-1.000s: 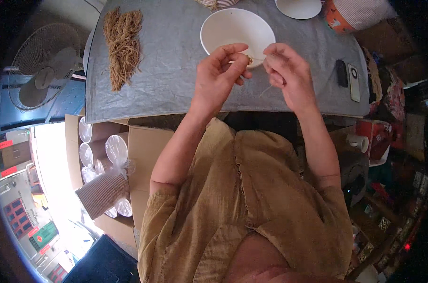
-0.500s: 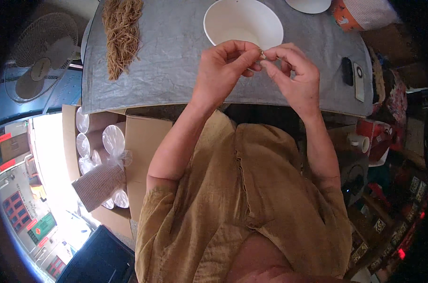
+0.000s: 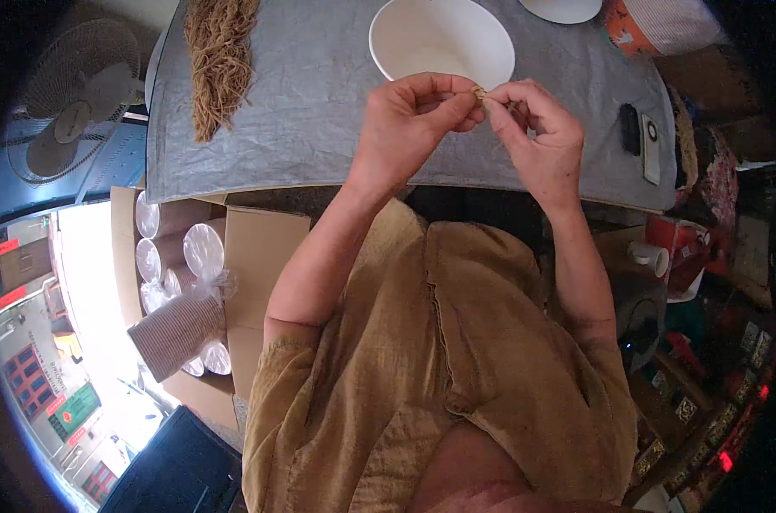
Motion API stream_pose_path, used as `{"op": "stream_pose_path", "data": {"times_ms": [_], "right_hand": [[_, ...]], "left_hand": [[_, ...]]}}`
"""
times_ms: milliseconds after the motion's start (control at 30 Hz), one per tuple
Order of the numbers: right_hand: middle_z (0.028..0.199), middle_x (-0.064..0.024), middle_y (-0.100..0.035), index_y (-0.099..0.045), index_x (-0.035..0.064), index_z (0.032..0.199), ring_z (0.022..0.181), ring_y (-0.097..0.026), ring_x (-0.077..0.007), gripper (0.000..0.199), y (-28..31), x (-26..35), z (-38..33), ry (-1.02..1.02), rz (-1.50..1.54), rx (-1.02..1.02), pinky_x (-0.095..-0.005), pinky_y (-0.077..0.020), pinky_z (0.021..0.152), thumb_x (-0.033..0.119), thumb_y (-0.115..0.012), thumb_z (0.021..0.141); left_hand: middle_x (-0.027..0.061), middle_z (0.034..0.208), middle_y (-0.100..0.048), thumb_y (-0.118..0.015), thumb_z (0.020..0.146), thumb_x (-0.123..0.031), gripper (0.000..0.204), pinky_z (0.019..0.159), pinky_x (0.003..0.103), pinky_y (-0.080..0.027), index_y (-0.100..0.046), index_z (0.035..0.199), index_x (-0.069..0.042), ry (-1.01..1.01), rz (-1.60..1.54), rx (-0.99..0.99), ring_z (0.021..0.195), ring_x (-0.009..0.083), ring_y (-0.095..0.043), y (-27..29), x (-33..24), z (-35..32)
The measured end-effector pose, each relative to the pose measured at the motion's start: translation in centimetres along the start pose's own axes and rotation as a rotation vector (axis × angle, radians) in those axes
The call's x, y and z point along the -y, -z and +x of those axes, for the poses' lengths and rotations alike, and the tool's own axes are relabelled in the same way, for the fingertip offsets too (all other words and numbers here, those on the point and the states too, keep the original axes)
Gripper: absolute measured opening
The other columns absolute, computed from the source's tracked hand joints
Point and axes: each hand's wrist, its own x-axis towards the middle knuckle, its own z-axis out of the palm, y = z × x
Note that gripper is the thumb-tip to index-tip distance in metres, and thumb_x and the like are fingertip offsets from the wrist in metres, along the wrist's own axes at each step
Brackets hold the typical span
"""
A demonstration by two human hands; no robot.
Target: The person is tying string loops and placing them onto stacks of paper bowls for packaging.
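My left hand (image 3: 409, 124) and my right hand (image 3: 543, 132) meet at the fingertips above the near part of the table. Pinched between them is a small tan looped strand (image 3: 479, 91), mostly covered by the fingers. Both hands are closed in a pinch on it. Just beyond them stands a large white bowl (image 3: 396, 47), tapering toward its base. A thick bundle of brown twisted strands (image 3: 219, 73) lies at the table's far left.
A grey cloth (image 3: 311, 111) covers the table. On the right lie a black object (image 3: 630, 129) and a white device (image 3: 652, 150), with stacked paper bowls (image 3: 666, 26) behind. Below left, a cardboard box (image 3: 268, 256) holds wrapped stacks of cups; a fan (image 3: 71, 120) stands beyond.
My fingertips have shifted slightly, and the tan loop between them shows more clearly. The right hand has tilted a little; the bowl and the bundle stay put.
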Motion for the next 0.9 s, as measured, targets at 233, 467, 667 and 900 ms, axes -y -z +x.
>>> {"op": "stream_pose_path", "data": {"times_ms": [233, 467, 667, 900], "right_hand": [[0.076, 0.0032, -0.064, -0.069, -0.0016, 0.092, 0.067, -0.054, -0.0020, 0.011, 0.09, 0.70, 0.26, -0.202, 0.185, 0.021, -0.0192, -0.0447, 0.060, 0.009, -0.067, 0.090], [0.075, 0.0015, -0.064, -0.071, 0.0015, 0.092, 0.059, -0.048, -0.0023, 0.014, 0.81, 0.51, 0.49, -0.451, 0.421, 0.062, -0.0187, -0.0365, 0.052, 0.015, -0.070, 0.087], [0.069, 0.0020, -0.060, -0.069, 0.0023, 0.088, 0.055, -0.044, -0.0040, 0.015, 0.72, 0.09, 0.52, -0.475, 0.573, 0.081, -0.0207, -0.0328, 0.048, 0.017, -0.072, 0.086], [0.070, 0.0008, -0.059, -0.068, 0.0020, 0.089, 0.055, -0.045, -0.0047, 0.017, 0.85, 0.33, 0.55, -0.511, 0.570, 0.102, -0.0207, -0.0326, 0.048, 0.019, -0.071, 0.088]], "left_hand": [[0.0093, 0.088, -0.071, -0.065, 0.092, -0.006, 0.014, 0.074, 0.025, -0.057, -0.067, 0.101, 0.005, -0.021, -0.023, -0.022, 0.080, 0.0123, -0.069, -0.47, 0.02, 0.00], [0.0100, 0.089, -0.072, -0.070, 0.089, -0.007, 0.017, 0.076, 0.026, -0.058, -0.067, 0.100, 0.006, -0.025, 0.023, -0.007, 0.083, 0.0134, -0.069, -0.68, -0.41, -0.16], [0.0095, 0.089, -0.072, -0.070, 0.088, -0.006, 0.015, 0.075, 0.026, -0.058, -0.069, 0.097, 0.005, -0.066, 0.047, -0.019, 0.082, 0.0131, -0.069, -0.67, 0.05, -0.24], [0.0080, 0.085, -0.071, -0.070, 0.089, -0.006, 0.014, 0.072, 0.024, -0.057, -0.069, 0.096, 0.005, -0.084, 0.048, 0.005, 0.078, 0.0110, -0.067, -0.30, 0.18, -0.14]]}}
